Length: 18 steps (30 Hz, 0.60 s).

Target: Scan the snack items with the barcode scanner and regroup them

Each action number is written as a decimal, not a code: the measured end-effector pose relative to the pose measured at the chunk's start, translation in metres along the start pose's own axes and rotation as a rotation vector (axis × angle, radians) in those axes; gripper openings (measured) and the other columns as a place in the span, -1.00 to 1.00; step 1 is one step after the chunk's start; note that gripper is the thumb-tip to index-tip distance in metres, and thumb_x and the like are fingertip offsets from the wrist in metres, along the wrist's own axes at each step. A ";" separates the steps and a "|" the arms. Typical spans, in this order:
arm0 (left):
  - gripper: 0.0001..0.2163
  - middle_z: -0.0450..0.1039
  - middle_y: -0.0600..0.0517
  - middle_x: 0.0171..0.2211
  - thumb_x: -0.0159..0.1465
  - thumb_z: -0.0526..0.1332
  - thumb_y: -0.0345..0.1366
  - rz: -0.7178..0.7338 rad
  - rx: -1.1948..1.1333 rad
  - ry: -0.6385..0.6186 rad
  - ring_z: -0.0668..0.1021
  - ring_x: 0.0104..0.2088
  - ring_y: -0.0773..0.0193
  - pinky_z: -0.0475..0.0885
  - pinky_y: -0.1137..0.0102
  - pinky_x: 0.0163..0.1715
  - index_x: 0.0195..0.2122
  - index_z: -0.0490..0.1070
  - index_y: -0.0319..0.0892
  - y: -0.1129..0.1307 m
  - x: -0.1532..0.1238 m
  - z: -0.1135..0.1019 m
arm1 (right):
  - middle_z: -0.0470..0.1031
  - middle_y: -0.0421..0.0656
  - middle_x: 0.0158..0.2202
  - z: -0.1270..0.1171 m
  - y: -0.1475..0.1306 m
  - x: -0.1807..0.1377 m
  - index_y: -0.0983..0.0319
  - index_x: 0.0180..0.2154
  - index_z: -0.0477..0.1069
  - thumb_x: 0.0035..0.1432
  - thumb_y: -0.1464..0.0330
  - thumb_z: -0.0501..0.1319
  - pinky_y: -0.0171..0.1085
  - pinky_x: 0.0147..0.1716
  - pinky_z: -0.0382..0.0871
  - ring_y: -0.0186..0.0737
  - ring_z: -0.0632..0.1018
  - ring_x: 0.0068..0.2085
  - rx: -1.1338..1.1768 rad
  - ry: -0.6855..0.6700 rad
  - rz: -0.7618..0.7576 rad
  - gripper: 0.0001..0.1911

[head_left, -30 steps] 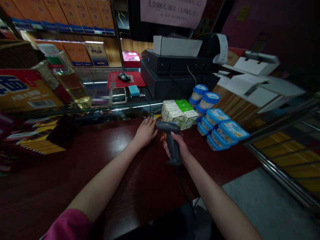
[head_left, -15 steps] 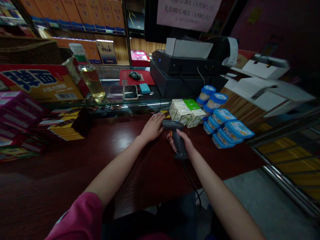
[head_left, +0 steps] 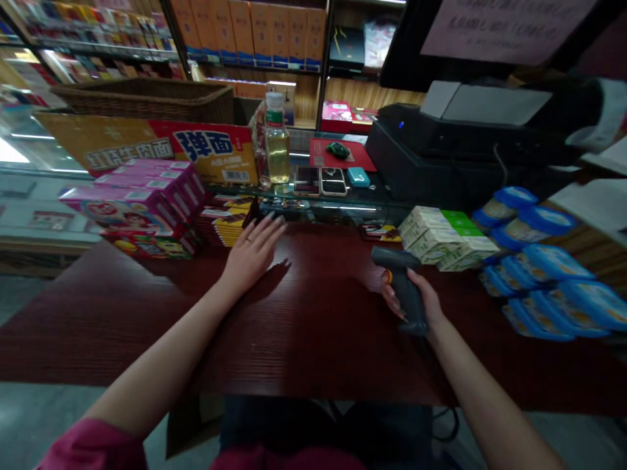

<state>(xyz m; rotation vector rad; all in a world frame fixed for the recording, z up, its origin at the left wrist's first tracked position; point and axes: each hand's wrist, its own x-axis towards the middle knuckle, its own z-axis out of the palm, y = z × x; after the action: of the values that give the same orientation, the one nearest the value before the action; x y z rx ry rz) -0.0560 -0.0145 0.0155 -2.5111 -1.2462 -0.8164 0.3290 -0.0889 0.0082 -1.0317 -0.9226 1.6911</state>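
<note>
My left hand (head_left: 252,253) hovers over the dark red counter (head_left: 313,313) with its fingers spread and nothing in it. Just beyond it on the left stands a stack of yellow and brown chocolate packs (head_left: 230,225). My right hand (head_left: 424,297) is wrapped round the handle of a dark grey barcode scanner (head_left: 409,290), its head pointing left and its cable trailing down. One chocolate pack (head_left: 385,233) lies at the counter's back edge, left of a block of small white and green cartons (head_left: 441,238) that sits behind the scanner.
Pink boxes (head_left: 142,196) are stacked at the left. Blue-lidded tubs (head_left: 563,274) stand at the right. A bottle of yellow liquid (head_left: 278,147), a phone (head_left: 334,182) and a mouse (head_left: 337,150) are on the glass ledge behind, beside a black cash drawer (head_left: 421,156).
The view has swung to the left. My left hand has moved left, from beside the single chocolate pack to near the chocolate stack. My right hand still holds the barcode scanner.
</note>
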 end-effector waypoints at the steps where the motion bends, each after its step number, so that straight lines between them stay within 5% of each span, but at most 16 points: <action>1: -0.41 0.15 -0.07 0.46 0.41 0.06 -0.40 -0.087 0.047 0.062 0.13 0.50 0.09 0.00 0.02 0.49 0.47 0.10 -0.08 -0.012 -0.004 -0.008 | 0.30 -0.21 -0.54 0.010 0.003 0.007 0.21 -0.31 0.48 0.04 -0.12 0.29 -0.39 -0.82 0.12 -0.35 0.25 -0.64 -0.006 -0.029 0.022 -0.49; 3: -0.35 0.10 -0.13 0.47 0.38 0.11 -0.35 -0.253 0.109 0.143 0.08 0.51 0.01 -0.04 -0.04 0.49 0.50 0.02 -0.13 -0.031 -0.008 -0.017 | 0.30 -0.22 -0.55 0.032 0.008 0.023 0.22 -0.30 0.48 0.05 -0.12 0.28 -0.38 -0.83 0.12 -0.34 0.24 -0.65 -0.016 -0.093 0.066 -0.49; 6: -0.31 0.10 -0.26 0.46 0.35 0.15 -0.27 -0.375 0.124 0.093 0.11 0.49 -0.11 0.00 -0.12 0.47 0.48 0.02 -0.27 -0.044 -0.010 -0.021 | 0.31 -0.23 -0.56 0.060 0.015 0.046 0.23 -0.30 0.48 0.02 -0.12 0.28 -0.39 -0.82 0.14 -0.36 0.24 -0.66 -0.024 -0.163 0.107 -0.47; 11: -0.41 0.19 -0.31 0.42 0.37 0.03 -0.40 -0.286 0.051 -0.096 0.27 0.44 -0.03 0.18 0.01 0.43 0.44 0.11 -0.37 -0.051 -0.011 -0.031 | 0.32 -0.23 -0.55 0.072 0.017 0.054 0.24 -0.30 0.50 0.00 -0.14 0.29 -0.38 -0.81 0.13 -0.37 0.25 -0.66 -0.023 -0.159 0.106 -0.45; 18: -0.60 0.43 -0.05 0.30 0.45 0.07 -0.31 -0.235 -0.012 -0.050 0.41 0.35 0.02 0.28 -0.01 0.37 0.27 0.43 -0.06 -0.062 -0.012 -0.055 | 0.29 -0.25 -0.56 0.072 0.015 0.045 0.21 -0.31 0.46 -0.02 -0.15 0.28 -0.37 -0.82 0.12 -0.36 0.25 -0.66 -0.025 -0.143 0.085 -0.45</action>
<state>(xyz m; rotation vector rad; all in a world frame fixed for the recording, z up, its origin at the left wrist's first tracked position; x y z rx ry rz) -0.1314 -0.0080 0.0504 -2.4385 -1.5797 -0.8169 0.2482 -0.0603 0.0106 -0.9883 -1.0063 1.8479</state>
